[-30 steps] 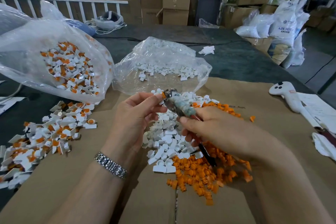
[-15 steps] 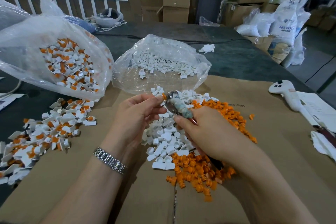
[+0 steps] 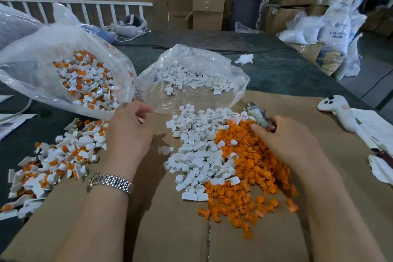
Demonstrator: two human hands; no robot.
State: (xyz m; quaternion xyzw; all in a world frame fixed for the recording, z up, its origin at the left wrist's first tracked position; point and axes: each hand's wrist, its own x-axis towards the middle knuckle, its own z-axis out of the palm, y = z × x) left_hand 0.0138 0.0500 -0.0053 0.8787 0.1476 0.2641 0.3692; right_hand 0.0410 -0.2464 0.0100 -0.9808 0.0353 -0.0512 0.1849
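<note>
Right hand (image 3: 285, 140) grips tool (image 3: 258, 116) | left bag (image 3: 32, 49): orange-white pieces (image 3: 85, 78) | middle bag (image 3: 191, 100): white caps (image 3: 191, 75)

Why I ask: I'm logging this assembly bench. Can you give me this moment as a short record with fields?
left hand: over the cardboard beside the mixed pile, fingers curled; unclear whether it holds anything
right hand: grips taped tool, fingertips at orange parts
centre: white parts heaped against the orange parts
mixed pile: joined white-and-orange pieces, far left
bags: left bag holds white-and-orange pieces; middle bag holds white pieces
right edge: white controller
</note>
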